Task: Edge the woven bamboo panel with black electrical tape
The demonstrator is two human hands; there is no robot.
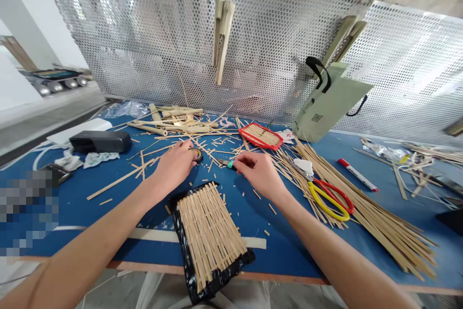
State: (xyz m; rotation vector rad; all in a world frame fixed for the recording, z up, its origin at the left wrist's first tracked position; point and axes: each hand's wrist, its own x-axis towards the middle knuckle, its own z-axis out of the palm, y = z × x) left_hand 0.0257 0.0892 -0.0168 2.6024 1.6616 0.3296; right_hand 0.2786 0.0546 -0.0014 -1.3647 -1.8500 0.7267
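Blue bench top (282,251) is carrying everything, and you are cupping your left hand (175,164) nearly shut over a small roll of tape (196,155) near its middle; it is light but could roll away, so you are best gripping it by the rim. Your right hand (258,174) is pinching a slim green-ended craft knife (230,165) between its fingers (241,160); it is light and sharp, so you are keeping to the handle, with loose bamboo strips (379,222) and red-and-yellow scissors (329,200) lying rightward.

Left of the red-and-yellow scissors (311,192): teal-tipped tool (230,165), blue surface (282,251), and woven mat (208,236) of tan strips on glossy black tape (183,241).
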